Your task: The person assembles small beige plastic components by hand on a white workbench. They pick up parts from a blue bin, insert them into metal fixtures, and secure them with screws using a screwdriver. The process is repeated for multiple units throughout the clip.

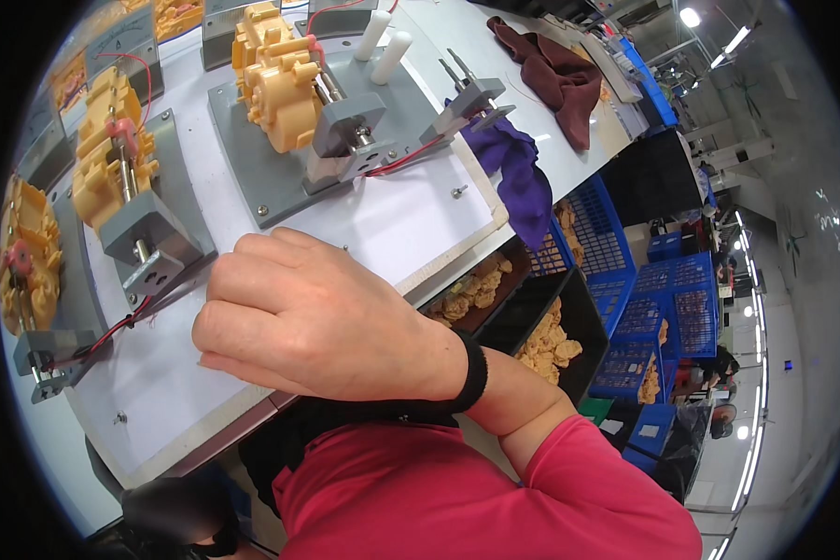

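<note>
My right hand [299, 317] reaches in from the right, back of the hand up, over the near part of the white bench board [420, 233]. Its fingers are curled closed, and the palm side is hidden, so whatever they may hold does not show. My left hand is out of view. Just beyond the right hand, a yellow plastic housing [285, 98] sits on a grey fixture plate [243, 149] with a metal clamp block [345, 131]. To the left are a second yellow housing [103, 177] and a third [30, 252], each on its own fixture with red wires.
Two white pegs [392, 58] stand on the middle fixture. Dial meters [126, 51] line the back. A purple cloth [523, 177] hangs over the board's right edge; a maroon cloth [555, 79] lies farther off. Right of the bench are a black bin [579, 327] of yellow parts and blue crates [602, 247].
</note>
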`<state>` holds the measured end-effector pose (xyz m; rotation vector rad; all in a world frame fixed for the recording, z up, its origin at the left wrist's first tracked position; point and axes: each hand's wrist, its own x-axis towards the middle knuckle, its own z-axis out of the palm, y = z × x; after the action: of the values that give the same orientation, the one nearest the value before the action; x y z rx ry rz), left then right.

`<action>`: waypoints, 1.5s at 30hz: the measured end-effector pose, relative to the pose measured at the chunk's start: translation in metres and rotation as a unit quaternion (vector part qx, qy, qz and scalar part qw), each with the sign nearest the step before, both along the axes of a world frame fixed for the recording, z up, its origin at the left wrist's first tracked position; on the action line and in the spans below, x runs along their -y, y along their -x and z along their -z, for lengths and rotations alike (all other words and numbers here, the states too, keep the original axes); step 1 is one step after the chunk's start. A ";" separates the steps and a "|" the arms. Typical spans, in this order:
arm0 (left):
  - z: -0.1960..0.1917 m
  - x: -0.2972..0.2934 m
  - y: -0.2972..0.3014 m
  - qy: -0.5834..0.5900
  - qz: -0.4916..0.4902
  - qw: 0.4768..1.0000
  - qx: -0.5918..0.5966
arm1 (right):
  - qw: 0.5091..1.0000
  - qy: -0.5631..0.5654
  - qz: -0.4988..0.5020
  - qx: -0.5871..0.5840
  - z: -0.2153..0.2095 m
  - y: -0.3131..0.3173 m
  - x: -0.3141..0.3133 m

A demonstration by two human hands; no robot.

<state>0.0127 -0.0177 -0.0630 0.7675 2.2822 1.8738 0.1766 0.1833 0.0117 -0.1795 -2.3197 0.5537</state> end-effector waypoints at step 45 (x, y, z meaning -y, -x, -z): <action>-0.003 0.005 -0.003 0.019 -0.003 1.000 -0.011 | 0.999 -0.019 0.028 -0.028 0.001 -0.001 0.004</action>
<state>0.0153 -0.0228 -0.0597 0.7808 2.3274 1.8290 0.1773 0.1794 0.0111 -0.2074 -2.2626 0.4810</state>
